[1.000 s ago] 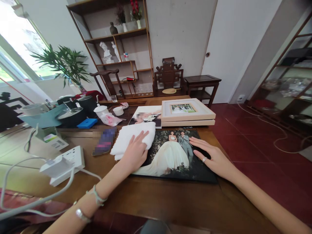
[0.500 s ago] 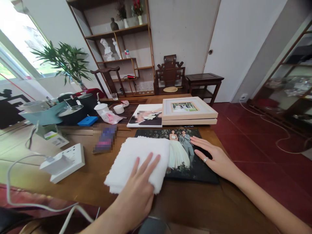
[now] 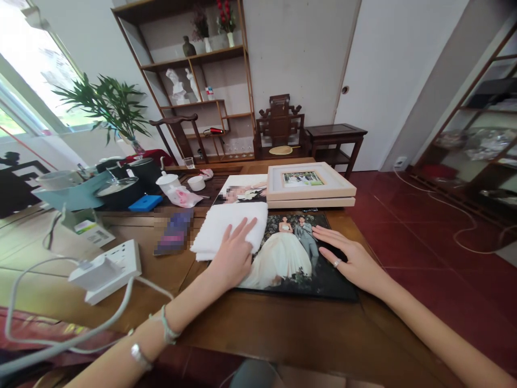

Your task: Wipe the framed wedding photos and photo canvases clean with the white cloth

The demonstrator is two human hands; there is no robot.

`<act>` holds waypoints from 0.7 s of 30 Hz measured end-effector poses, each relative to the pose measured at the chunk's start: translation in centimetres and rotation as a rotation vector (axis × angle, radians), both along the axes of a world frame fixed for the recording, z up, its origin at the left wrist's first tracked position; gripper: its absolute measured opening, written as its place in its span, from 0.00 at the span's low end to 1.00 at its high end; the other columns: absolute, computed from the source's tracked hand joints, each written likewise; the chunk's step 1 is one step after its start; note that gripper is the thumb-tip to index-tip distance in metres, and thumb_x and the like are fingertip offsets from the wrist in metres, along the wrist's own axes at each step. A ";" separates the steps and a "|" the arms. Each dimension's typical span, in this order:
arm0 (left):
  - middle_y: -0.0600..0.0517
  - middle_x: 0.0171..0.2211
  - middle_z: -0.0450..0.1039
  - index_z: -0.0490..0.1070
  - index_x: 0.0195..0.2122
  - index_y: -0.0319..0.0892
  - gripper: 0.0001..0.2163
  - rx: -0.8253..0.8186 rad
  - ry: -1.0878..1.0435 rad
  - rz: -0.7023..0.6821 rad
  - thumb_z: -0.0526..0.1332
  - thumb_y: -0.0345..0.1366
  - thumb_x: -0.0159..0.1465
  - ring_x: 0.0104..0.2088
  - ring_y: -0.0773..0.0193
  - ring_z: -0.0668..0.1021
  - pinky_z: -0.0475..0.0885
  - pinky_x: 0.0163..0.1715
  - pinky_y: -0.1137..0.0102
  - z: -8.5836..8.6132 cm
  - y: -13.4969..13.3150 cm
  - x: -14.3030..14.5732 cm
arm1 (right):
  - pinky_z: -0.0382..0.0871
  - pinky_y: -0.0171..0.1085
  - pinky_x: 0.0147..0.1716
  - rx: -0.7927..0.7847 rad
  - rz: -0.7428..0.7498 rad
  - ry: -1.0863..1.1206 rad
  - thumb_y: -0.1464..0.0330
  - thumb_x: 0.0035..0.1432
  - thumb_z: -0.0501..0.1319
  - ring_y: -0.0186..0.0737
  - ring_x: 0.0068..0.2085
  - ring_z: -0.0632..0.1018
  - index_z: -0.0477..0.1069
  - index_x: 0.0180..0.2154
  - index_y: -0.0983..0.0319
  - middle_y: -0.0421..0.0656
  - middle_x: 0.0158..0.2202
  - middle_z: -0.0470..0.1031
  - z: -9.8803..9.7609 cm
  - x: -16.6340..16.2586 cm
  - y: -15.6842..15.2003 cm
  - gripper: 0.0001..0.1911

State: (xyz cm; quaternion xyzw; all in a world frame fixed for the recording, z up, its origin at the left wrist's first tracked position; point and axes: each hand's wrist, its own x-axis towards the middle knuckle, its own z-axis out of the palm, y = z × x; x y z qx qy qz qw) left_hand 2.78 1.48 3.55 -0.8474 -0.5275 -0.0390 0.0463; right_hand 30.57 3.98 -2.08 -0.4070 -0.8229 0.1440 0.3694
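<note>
My left hand [image 3: 232,257] lies on top of a folded white towel [image 3: 220,229], fingers stretched out and spread; its thumb is hidden. The towel covers the upper left part of a large dark photo panel [image 3: 335,283], which shows a couple in a white gown and a grey suit. Flat on the panel's right side rests my right hand [image 3: 350,257], open, with a ring on one finger. The panel lies on the brown wooden table [image 3: 226,320].
Behind the panel are stacked light wood picture frames [image 3: 277,186] and another photo print [image 3: 250,183]. To the left lie a phone-like item [image 3: 174,233], a white power strip [image 3: 121,264] with cables, a blue box [image 3: 145,203], a white teapot [image 3: 168,182] and a dark pot [image 3: 119,188].
My left hand has pushed the towel away from me and slightly left, uncovering more of the panel's white gown. My right hand stays on the panel's right side.
</note>
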 end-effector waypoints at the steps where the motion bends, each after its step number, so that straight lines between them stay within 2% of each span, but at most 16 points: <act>1: 0.42 0.64 0.51 0.72 0.22 0.35 0.12 -0.012 -0.011 -0.010 0.50 0.21 0.56 0.64 0.44 0.53 0.51 0.60 0.45 -0.1 -1.1 0.4 | 0.61 0.53 0.57 -0.001 0.001 0.000 0.66 0.61 0.54 0.48 0.58 0.68 0.70 0.52 0.58 0.46 0.55 0.69 0.0 0.0 0.0 0.18; 5: 0.45 0.65 0.48 0.73 0.23 0.37 0.11 -0.002 -0.074 -0.097 0.53 0.20 0.51 0.65 0.44 0.49 0.46 0.60 0.43 -1.2 -6.3 1.5 | 0.61 0.53 0.57 -0.011 0.003 -0.006 0.66 0.61 0.54 0.48 0.58 0.67 0.69 0.52 0.58 0.46 0.56 0.69 0.1 0.0 -0.1 0.18; 7: 0.48 0.66 0.45 0.73 0.20 0.39 0.09 0.016 -0.124 -0.179 0.55 0.22 0.49 0.65 0.41 0.47 0.44 0.60 0.41 -2.0 -8.4 1.7 | 0.60 0.53 0.57 -0.011 0.000 -0.001 0.66 0.61 0.54 0.48 0.58 0.67 0.69 0.53 0.57 0.46 0.56 0.69 0.0 0.0 -0.1 0.18; 10: 0.48 0.67 0.43 0.73 0.20 0.39 0.08 0.003 -0.158 -0.242 0.55 0.23 0.47 0.65 0.42 0.45 0.44 0.61 0.42 -2.5 -9.8 1.6 | 0.60 0.53 0.57 -0.007 -0.002 0.001 0.66 0.61 0.54 0.48 0.58 0.67 0.69 0.53 0.56 0.45 0.56 0.69 0.0 0.0 -0.1 0.18; 14: 0.46 0.66 0.47 0.73 0.22 0.38 0.12 -0.029 -0.129 -0.163 0.51 0.20 0.51 0.65 0.48 0.48 0.47 0.61 0.45 -1.2 -7.9 1.1 | 0.59 0.53 0.58 -0.011 0.002 -0.013 0.66 0.61 0.53 0.48 0.58 0.67 0.69 0.53 0.58 0.46 0.56 0.68 0.0 0.1 0.0 0.18; 17: 0.46 0.65 0.49 0.73 0.26 0.36 0.15 -0.094 -0.050 -0.108 0.48 0.18 0.53 0.65 0.52 0.50 0.49 0.62 0.48 -0.1 -4.3 0.3 | 0.59 0.53 0.58 -0.016 0.001 -0.014 0.66 0.61 0.53 0.47 0.58 0.67 0.69 0.52 0.59 0.47 0.56 0.68 0.0 0.1 0.0 0.18; 21: 0.43 0.65 0.48 0.74 0.28 0.34 0.14 -0.121 0.020 -0.086 0.49 0.19 0.55 0.65 0.51 0.51 0.50 0.61 0.49 0.6 0.6 -0.5 | 0.60 0.53 0.57 -0.006 0.000 0.013 0.66 0.61 0.54 0.48 0.58 0.67 0.70 0.51 0.58 0.46 0.55 0.70 0.0 0.0 -0.1 0.18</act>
